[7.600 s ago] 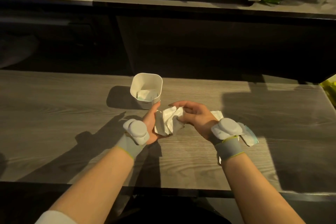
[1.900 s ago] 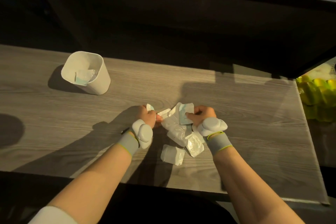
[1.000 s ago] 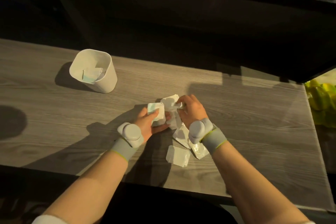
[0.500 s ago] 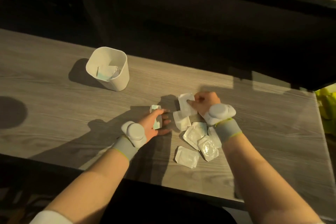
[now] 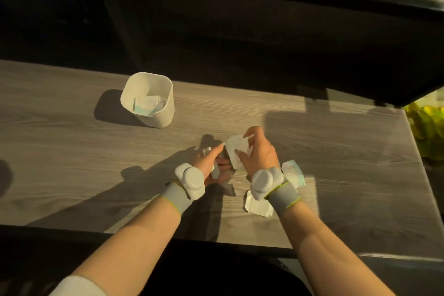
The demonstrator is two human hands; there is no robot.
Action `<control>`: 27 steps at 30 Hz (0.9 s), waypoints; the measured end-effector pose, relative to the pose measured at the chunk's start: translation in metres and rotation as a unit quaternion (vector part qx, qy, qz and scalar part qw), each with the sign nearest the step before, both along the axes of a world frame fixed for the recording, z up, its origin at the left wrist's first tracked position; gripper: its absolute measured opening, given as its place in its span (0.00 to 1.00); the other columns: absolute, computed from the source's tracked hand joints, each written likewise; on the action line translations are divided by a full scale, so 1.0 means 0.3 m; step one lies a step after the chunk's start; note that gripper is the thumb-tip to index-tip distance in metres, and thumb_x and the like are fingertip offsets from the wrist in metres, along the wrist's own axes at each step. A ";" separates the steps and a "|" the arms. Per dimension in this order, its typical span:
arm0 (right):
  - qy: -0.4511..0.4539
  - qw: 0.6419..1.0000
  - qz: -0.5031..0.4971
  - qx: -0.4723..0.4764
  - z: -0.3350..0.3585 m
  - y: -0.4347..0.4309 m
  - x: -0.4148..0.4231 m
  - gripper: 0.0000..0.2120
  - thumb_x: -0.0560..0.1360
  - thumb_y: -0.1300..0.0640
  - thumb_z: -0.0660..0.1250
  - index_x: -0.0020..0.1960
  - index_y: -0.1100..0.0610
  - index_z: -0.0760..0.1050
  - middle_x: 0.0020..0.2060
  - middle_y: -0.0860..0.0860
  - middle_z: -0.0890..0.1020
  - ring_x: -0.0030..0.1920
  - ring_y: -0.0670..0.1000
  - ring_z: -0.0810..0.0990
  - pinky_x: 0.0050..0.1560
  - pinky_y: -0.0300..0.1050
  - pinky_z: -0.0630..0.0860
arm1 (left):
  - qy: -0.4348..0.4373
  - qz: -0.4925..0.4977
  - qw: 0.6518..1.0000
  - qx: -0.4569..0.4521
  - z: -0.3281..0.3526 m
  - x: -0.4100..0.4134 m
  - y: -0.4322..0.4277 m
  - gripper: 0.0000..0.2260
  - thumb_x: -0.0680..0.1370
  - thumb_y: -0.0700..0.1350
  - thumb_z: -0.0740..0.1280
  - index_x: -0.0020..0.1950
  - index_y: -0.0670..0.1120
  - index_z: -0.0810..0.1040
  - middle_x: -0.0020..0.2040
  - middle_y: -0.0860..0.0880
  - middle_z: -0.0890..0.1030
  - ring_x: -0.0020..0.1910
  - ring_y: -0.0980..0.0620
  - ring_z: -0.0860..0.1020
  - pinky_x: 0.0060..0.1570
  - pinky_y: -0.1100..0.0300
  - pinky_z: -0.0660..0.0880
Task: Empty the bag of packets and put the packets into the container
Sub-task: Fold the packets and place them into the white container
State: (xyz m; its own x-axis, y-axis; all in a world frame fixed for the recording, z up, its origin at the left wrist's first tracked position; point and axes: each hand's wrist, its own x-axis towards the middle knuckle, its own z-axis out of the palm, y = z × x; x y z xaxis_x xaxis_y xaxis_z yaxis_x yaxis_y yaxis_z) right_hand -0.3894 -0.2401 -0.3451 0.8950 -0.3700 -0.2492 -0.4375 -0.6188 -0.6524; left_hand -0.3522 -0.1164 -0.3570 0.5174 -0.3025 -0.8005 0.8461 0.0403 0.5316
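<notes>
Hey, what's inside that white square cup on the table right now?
Inside the white rounded-square plastic container lie a few white packets, one edged pale teal. Its near wall and the packets hide the bottom, so the exact count is unclear.

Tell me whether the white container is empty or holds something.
Not empty. The container stands upright on the table, and at least one white packet with a blue edge lies inside; the count is unclear.
</notes>
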 end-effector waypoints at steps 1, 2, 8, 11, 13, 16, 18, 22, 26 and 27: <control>-0.025 0.999 0.029 0.000 0.023 0.032 -0.001 0.18 0.71 0.63 0.67 0.57 0.58 0.65 0.46 0.58 0.79 0.46 0.59 0.77 0.44 0.51 0.74 | -0.009 -0.020 1.000 -0.013 0.011 0.000 0.009 0.13 0.76 0.53 0.64 0.52 0.44 0.76 0.43 0.43 0.81 0.41 0.50 0.82 0.40 0.54 0.81; -0.036 0.998 0.059 -0.003 0.040 0.060 -0.001 0.17 0.71 0.63 0.66 0.58 0.58 0.65 0.45 0.58 0.79 0.45 0.59 0.78 0.43 0.52 0.75 | -0.011 -0.033 0.999 -0.036 0.021 0.000 0.014 0.12 0.77 0.54 0.62 0.49 0.46 0.77 0.44 0.44 0.80 0.45 0.50 0.80 0.47 0.51 0.79; -0.007 0.988 0.154 0.028 0.081 0.148 0.020 0.18 0.71 0.59 0.69 0.60 0.58 0.73 0.45 0.47 0.74 0.43 0.47 0.73 0.44 0.37 0.67 | -0.012 -0.026 0.994 -0.105 0.047 0.033 0.078 0.14 0.77 0.56 0.59 0.47 0.47 0.77 0.47 0.45 0.78 0.47 0.51 0.78 0.51 0.52 0.76; 0.013 0.986 0.132 0.104 0.113 0.170 0.031 0.19 0.71 0.58 0.71 0.61 0.54 0.74 0.48 0.47 0.79 0.44 0.45 0.77 0.48 0.37 0.74 | -0.009 0.002 0.993 -0.119 0.043 0.061 0.117 0.15 0.76 0.55 0.61 0.45 0.44 0.77 0.42 0.45 0.80 0.37 0.53 0.83 0.40 0.58 0.80; 0.003 0.984 0.104 0.145 0.126 0.181 0.040 0.18 0.72 0.60 0.69 0.62 0.54 0.75 0.53 0.50 0.81 0.46 0.45 0.80 0.52 0.38 0.77 | -0.015 0.015 0.991 -0.134 0.050 0.075 0.135 0.15 0.76 0.54 0.61 0.44 0.43 0.77 0.41 0.44 0.81 0.34 0.53 0.83 0.37 0.60 0.80; -0.010 0.985 0.082 0.149 0.136 0.199 0.057 0.16 0.73 0.63 0.67 0.60 0.55 0.76 0.54 0.50 0.82 0.46 0.44 0.82 0.51 0.37 0.79 | -0.027 0.000 0.990 -0.141 0.058 0.096 0.154 0.16 0.77 0.55 0.60 0.45 0.43 0.79 0.42 0.44 0.82 0.39 0.52 0.83 0.39 0.62 0.81; -0.046 0.977 0.048 0.202 0.149 0.212 0.069 0.13 0.74 0.66 0.64 0.58 0.59 0.76 0.48 0.53 0.83 0.39 0.39 0.82 0.44 0.31 0.79 | -0.030 0.011 0.985 -0.168 0.058 0.115 0.169 0.17 0.78 0.54 0.57 0.46 0.42 0.76 0.45 0.43 0.81 0.43 0.50 0.81 0.43 0.60 0.81; -0.124 0.960 -0.071 0.241 0.171 0.196 0.092 0.06 0.76 0.67 0.61 0.48 0.60 0.75 0.36 0.54 0.80 0.29 0.42 0.78 0.29 0.29 0.74 | -0.068 0.051 0.978 -0.189 0.093 0.159 0.194 0.17 0.78 0.54 0.58 0.35 0.46 0.71 0.40 0.45 0.84 0.42 0.51 0.84 0.54 0.51 0.76; 0.000 0.963 -0.035 0.267 0.191 0.226 0.140 0.07 0.78 0.59 0.60 0.49 0.59 0.76 0.42 0.58 0.82 0.32 0.49 0.77 0.30 0.38 0.71 | -0.127 0.070 0.970 -0.195 0.150 0.221 0.198 0.13 0.79 0.46 0.58 0.36 0.44 0.72 0.35 0.47 0.82 0.42 0.52 0.82 0.49 0.57 0.76; 0.011 0.949 -0.025 0.313 0.197 0.244 0.149 0.08 0.78 0.58 0.60 0.50 0.59 0.76 0.41 0.56 0.81 0.32 0.49 0.77 0.30 0.39 0.71 | -0.135 0.067 0.968 -0.200 0.155 0.233 0.202 0.12 0.79 0.44 0.58 0.37 0.45 0.73 0.35 0.48 0.83 0.43 0.52 0.82 0.48 0.58 0.76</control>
